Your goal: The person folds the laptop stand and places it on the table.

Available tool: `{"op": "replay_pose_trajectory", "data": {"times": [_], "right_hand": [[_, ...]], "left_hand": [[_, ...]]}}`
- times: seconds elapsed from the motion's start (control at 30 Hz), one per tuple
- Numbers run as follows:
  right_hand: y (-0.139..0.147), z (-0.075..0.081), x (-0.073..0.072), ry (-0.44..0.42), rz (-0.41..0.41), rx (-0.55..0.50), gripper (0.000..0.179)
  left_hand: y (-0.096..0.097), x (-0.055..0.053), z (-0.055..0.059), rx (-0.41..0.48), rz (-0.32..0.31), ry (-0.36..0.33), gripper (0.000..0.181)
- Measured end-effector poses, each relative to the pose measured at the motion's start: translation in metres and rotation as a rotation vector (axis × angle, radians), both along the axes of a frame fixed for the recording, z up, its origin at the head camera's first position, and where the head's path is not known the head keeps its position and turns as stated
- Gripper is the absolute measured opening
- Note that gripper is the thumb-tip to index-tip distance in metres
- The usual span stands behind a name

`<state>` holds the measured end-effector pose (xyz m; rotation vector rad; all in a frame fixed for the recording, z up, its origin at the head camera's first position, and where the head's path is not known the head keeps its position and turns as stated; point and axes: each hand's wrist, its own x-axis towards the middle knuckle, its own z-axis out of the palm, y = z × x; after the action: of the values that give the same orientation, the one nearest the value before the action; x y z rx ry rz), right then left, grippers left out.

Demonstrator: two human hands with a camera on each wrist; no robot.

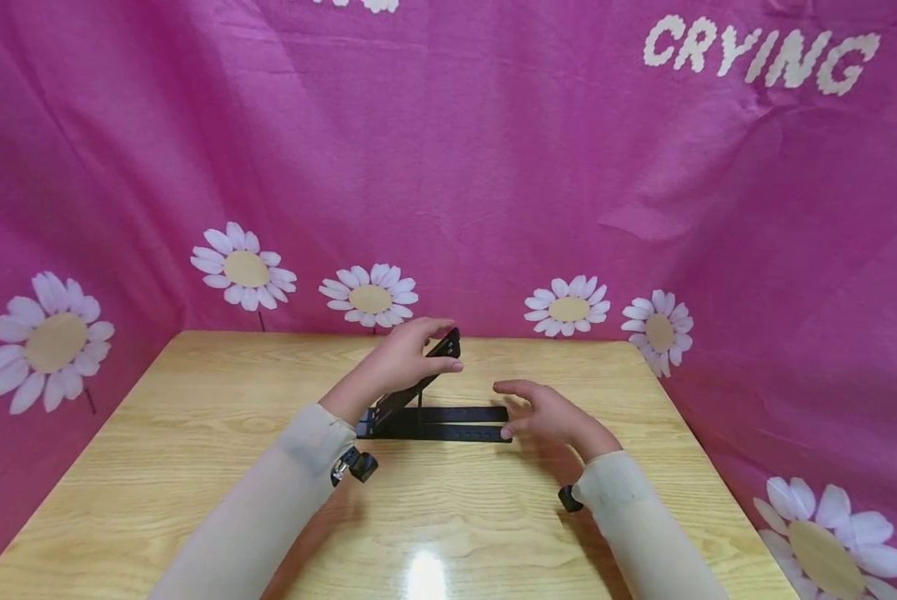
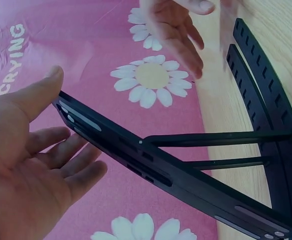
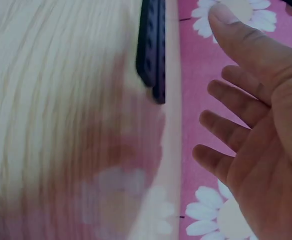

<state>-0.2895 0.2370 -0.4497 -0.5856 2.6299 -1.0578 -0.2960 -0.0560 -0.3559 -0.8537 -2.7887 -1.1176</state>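
A black folding laptop stand [image 1: 463, 431] lies on the table, its slotted base bars flat and its upper arms [image 2: 150, 155] tilted up on thin struts [image 2: 215, 139]. My left hand [image 1: 399, 362] is around the raised end, thumb on one side and loosely bent fingers on the other. In the left wrist view, the left thumb [image 2: 43, 90] is right at that end, and the fingertips show behind the arm. Beside the free ends of the base bars is my right hand [image 1: 549, 417], with spread fingers and nothing in its palm [image 3: 265, 170].
The wooden table [image 1: 448, 517] reaches back to a pink cloth [image 1: 448, 167] printed with white daisies, which hangs behind and along both sides. A small black camera [image 1: 362, 465] sits on the left wrist, another [image 1: 568, 498] on the right.
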Motion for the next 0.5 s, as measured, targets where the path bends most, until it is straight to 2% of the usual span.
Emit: {"op": "replay_pose_trajectory", "data": {"times": [0.13,0.27,0.37,0.5], "right_hand": [[0.004,-0.009,-0.005,-0.049,0.018,0.012,0.082],[0.006,-0.014,-0.009,-0.063,0.048,0.039,0.078],[0.004,-0.017,-0.011,-0.037,0.084,0.084,0.076],[0.0,-0.019,-0.014,-0.006,0.087,0.152,0.073]], "left_hand": [[0.002,-0.001,-0.001,0.007,-0.021,0.008,0.069],[0.004,0.0,0.001,0.002,-0.022,0.014,0.067],[0.005,0.002,0.002,-0.009,-0.02,0.014,0.066],[0.006,0.002,0.003,-0.009,-0.017,0.011,0.065]]}}
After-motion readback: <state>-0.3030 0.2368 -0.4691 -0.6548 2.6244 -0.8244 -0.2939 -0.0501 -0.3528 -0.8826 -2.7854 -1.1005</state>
